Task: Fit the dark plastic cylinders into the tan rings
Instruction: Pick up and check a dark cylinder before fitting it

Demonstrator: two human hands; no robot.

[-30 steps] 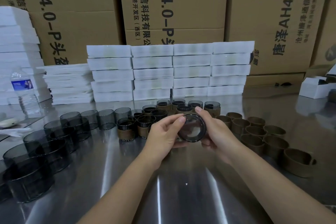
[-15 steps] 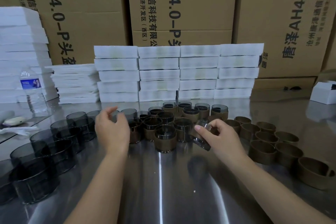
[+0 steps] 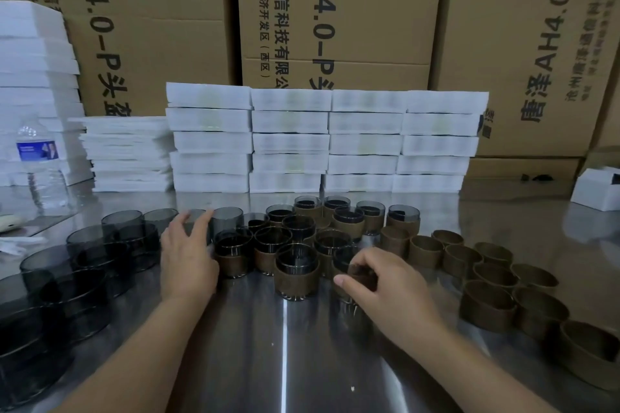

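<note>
- My right hand [image 3: 385, 285] curls its fingers round the top of a ringed cylinder [image 3: 345, 260], a dark see-through cup with a tan ring round it.
- This ringed cylinder stands on the steel table [image 3: 285, 362], at the front right edge of the done group [image 3: 297, 270].
- In the done group, dark cylinders stand upright inside tan rings. They are packed close together in the middle of the table.
- My left hand [image 3: 188, 255] is open, with its fingers spread. It holds nothing.
- Its fingertips are up against a bare cylinder [image 3: 197, 219] at the back of the left bunch. I cannot tell if they touch it.
- The bare dark cylinders [image 3: 97, 255] stand in rows on the left side of the table, close to each other.
- The empty tan rings [image 3: 486, 305] sit in a bunch on the right side, just past my right hand.
- Behind all this are stacks of white boxes [image 3: 292, 141].
- Behind those stand big cardboard cartons [image 3: 335, 10] with dark print.
- A water bottle [image 3: 37, 161] with a blue label stands far left.
</note>
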